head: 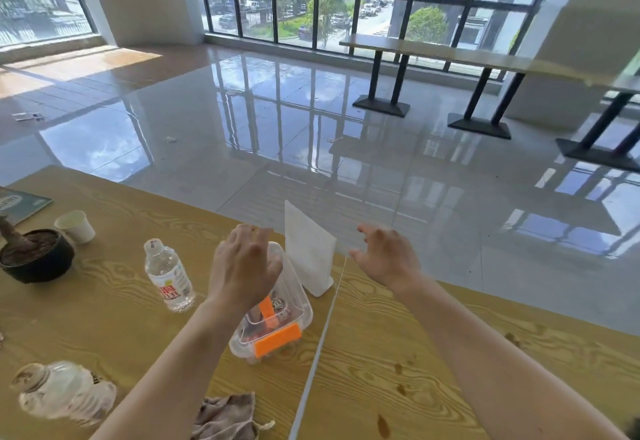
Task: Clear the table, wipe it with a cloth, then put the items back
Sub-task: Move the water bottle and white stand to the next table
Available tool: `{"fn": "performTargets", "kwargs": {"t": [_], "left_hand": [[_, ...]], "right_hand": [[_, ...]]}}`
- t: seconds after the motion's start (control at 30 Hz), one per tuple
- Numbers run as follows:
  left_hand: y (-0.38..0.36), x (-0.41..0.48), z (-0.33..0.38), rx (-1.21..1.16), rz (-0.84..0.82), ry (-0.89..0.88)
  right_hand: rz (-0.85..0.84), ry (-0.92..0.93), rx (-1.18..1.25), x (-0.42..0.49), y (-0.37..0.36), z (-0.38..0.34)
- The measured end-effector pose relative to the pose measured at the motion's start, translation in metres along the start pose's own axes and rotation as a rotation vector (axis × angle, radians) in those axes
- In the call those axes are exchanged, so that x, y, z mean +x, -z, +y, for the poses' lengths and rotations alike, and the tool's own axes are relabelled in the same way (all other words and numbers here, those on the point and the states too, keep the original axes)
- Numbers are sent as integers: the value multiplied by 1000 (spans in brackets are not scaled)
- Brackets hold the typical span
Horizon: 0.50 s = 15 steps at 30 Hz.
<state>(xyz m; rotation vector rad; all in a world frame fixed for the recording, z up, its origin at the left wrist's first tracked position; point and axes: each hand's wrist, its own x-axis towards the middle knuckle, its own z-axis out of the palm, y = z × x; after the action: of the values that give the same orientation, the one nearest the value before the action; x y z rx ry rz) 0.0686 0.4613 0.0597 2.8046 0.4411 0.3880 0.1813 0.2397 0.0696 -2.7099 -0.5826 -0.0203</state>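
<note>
crumpled brown cloth (pixel 228 417) at near edge of wooden table (pixel 398 353).

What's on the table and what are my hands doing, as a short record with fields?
left hand: open, above the box, holding nothing
right hand: open, near the white pouch, holding nothing
box: clear, orange latches, centre
white pouch: upright behind box
bottle: upright, left of box
cup: far left
pot: dark, far left
cloth: near edge, crumpled
table: not cleared
</note>
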Motion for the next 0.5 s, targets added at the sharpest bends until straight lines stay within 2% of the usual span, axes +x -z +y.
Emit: {"fn": "performTargets", "kwargs": {"t": [0.1,0.5], "left_hand": [[-6,-6,23,-10,-39,-14],[-35,-21,129,-30,-120,-257]], "right_hand": [[5,-27,-6,-20,9,16],[109,-199,-64,-101,56,92]]}}
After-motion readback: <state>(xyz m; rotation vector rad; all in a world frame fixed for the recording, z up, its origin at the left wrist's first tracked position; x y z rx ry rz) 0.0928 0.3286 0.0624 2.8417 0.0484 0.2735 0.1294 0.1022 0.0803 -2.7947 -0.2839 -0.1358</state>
